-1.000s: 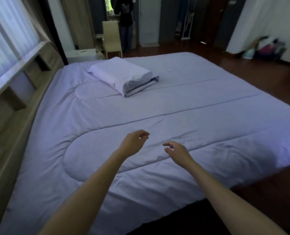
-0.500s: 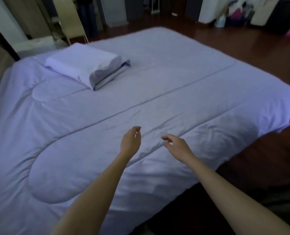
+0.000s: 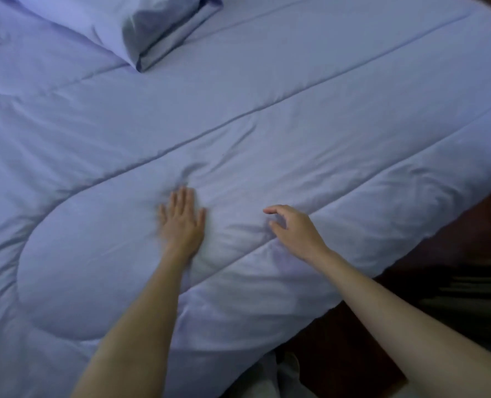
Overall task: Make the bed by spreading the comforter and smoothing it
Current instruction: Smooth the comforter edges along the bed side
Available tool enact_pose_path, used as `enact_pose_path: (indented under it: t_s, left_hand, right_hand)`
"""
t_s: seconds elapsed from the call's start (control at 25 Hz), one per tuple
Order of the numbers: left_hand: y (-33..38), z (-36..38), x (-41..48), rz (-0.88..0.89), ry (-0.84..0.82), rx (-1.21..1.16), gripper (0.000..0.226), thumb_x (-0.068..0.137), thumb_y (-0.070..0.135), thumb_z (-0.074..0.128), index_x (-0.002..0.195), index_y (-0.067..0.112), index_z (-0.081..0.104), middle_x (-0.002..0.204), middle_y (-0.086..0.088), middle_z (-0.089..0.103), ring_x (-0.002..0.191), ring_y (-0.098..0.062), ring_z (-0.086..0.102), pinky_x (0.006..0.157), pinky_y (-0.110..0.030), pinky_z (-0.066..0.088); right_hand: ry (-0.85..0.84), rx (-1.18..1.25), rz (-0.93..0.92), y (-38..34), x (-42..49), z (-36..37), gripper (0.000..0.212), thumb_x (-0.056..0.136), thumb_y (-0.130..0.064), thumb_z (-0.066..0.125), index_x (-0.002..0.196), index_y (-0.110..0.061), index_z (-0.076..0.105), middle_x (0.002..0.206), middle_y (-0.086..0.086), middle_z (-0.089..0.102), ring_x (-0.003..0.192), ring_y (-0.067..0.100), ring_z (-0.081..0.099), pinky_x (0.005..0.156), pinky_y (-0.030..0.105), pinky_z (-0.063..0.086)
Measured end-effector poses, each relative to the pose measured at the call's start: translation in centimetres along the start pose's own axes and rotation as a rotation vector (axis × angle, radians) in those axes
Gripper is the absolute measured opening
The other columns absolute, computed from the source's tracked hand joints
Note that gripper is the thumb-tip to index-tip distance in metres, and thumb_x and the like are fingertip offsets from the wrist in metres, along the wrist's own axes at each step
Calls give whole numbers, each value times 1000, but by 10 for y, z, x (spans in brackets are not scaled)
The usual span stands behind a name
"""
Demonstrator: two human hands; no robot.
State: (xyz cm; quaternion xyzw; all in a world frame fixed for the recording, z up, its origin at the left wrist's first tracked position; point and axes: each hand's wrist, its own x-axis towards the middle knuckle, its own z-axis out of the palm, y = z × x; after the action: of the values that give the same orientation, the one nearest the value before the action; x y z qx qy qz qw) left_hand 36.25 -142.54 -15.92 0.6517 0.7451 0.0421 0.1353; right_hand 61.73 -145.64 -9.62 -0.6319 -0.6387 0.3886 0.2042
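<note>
A pale lavender quilted comforter [image 3: 296,133] lies spread over the whole bed, with stitched seams and small wrinkles near its middle. My left hand [image 3: 182,222] presses flat on it, fingers straight and together, denting the fabric. To its right, my right hand [image 3: 293,231] hovers just above or lightly touches the comforter with fingers loosely curled, holding nothing. A creased hollow lies between the two hands.
A folded pillow or blanket [image 3: 141,27] in the same colour lies at the top left on the comforter. The comforter's corner [image 3: 479,179] hangs over the bed edge at right, above dark wooden floor [image 3: 453,254].
Both hands came down from the air to the comforter; my left hand flattened onto it. My view dropped and moved closer, so the room's far side left the frame.
</note>
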Motion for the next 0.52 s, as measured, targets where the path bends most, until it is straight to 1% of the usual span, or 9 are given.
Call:
enact_pose_path:
  t_s: [0.12, 0.2, 0.28, 0.32, 0.4, 0.44, 0.52]
  left_hand:
    - [-74, -14, -12, -226, 77, 17, 63, 99, 45, 25, 153, 15, 15, 161, -4, 13, 149, -21, 10, 121, -49, 5]
    - [-110, -19, -38, -344, 134, 15, 63, 99, 44, 26, 152, 12, 15, 161, -6, 16, 149, -24, 12, 119, -49, 7]
    - [-136, -23, -68, -443, 165, 12, 65, 97, 45, 25, 151, 9, 19, 159, -10, 21, 147, -28, 17, 117, -52, 12]
    - [-146, -24, -85, -516, 169, -11, 68, 95, 47, 24, 150, 7, 21, 158, -12, 24, 146, -30, 20, 115, -53, 14]
    - [-155, -21, -121, -679, 180, -59, 73, 90, 49, 24, 147, 3, 25, 155, -18, 28, 143, -36, 25, 113, -56, 17]
    - [-155, -16, -142, -766, 191, -76, 76, 89, 50, 25, 146, 1, 26, 153, -22, 29, 141, -40, 27, 112, -58, 17]
    - [-149, -6, -184, -942, 194, -99, 78, 89, 50, 26, 146, -4, 24, 152, -26, 26, 140, -43, 25, 110, -63, 17]
  right_hand:
    - [-1, -47, -78, -13, 15, 18, 30, 88, -10, 54, 116, -12, 65, 121, 4, 65, 115, 20, 59, 99, 26, 41]
    - [-6, -95, -146, -26, 20, 32, 31, 85, -14, 52, 113, -11, 66, 117, 6, 66, 111, 22, 60, 98, 28, 43]
    - [-21, -144, -259, -40, 19, 53, 31, 83, -13, 54, 111, -9, 67, 113, 8, 67, 107, 26, 61, 96, 33, 45]
    - [-37, -179, -351, -45, 15, 67, 30, 83, -13, 55, 111, -7, 67, 113, 9, 68, 106, 27, 62, 96, 35, 45]
    - [-130, -298, -555, -48, -2, 97, 38, 84, -22, 51, 117, -8, 63, 119, 11, 66, 110, 28, 62, 97, 34, 46]
    - [-226, -400, -657, -47, -14, 113, 45, 84, -30, 47, 123, -11, 60, 126, 9, 63, 116, 26, 59, 100, 37, 45]
    - [-392, -629, -817, -38, -32, 131, 58, 84, -43, 40, 136, -19, 49, 141, 0, 53, 130, 19, 49, 107, 45, 36]
